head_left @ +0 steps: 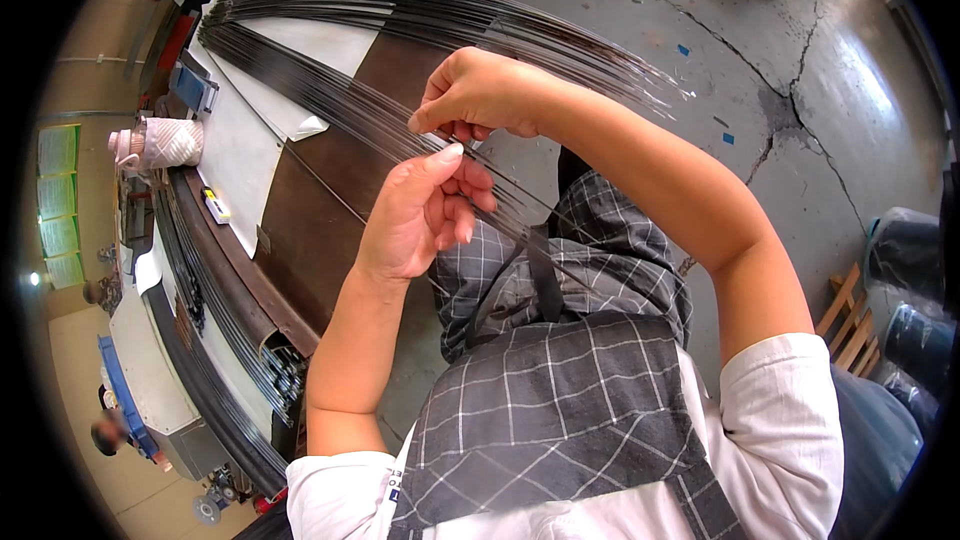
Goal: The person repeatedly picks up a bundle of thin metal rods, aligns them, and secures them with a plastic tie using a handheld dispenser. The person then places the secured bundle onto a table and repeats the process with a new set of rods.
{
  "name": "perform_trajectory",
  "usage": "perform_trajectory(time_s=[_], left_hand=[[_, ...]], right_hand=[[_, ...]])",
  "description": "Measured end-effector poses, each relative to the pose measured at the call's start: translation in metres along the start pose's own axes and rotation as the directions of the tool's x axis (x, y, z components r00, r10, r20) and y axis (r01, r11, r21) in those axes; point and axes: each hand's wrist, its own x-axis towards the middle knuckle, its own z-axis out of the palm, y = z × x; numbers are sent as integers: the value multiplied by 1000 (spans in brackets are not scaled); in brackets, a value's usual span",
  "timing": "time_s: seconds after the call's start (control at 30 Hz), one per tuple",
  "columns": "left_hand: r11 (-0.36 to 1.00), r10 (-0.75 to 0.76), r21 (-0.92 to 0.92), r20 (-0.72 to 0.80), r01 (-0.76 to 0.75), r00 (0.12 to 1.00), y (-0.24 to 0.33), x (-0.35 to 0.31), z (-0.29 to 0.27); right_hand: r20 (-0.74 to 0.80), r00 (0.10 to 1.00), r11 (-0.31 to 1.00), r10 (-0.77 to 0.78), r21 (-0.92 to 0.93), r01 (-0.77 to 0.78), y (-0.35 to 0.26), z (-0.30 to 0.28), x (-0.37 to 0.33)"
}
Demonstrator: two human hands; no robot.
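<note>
Long thin dark rods [330,105] lie in a bundle from the table's far left toward my lap, their near ends reaching past the table edge. My left hand [425,200] is at this bundle, its thumb and forefinger closed around thin rods and the other fingers loosely curled. Just beyond it, my right hand [480,95] reaches over with thumb and fingertips pinched on the rods, palm down. Exactly how many rods each hand grips is hidden. A second bundle of dark rods [400,5] fans out behind my right hand, its ends overhanging the floor.
White paper [235,170] covers part of the brown table [310,175]. On the left are a pink-and-white bottle [165,143], a small yellow-and-white tool [215,206] and a stack of tubes [275,380]. Wrapped dark bundles [905,255] and a wooden pallet [850,320] stand right.
</note>
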Motion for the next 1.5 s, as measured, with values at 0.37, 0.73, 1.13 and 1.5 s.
perform_trajectory(time_s=[0.37, 0.73, 1.13, 1.5], left_hand=[[998, 32, 46, -26, -30, 999, -7, 0, -4], [998, 40, 44, 6, -41, 999, -10, 1, -1], [950, 46, -306, -48, -59, 998, -14, 2, 15], [953, 57, -291, -98, -84, 994, -9, 18, 57]], right_hand=[[72, 997, 991, 26, 133, -35, -1, -2, -3], [199, 979, 940, 51, 321, -114, 0, -1, -7], [220, 975, 926, 28, 362, -108, -12, -3, -10], [138, 990, 999, 2, 32, -6, -31, -28, -26]])
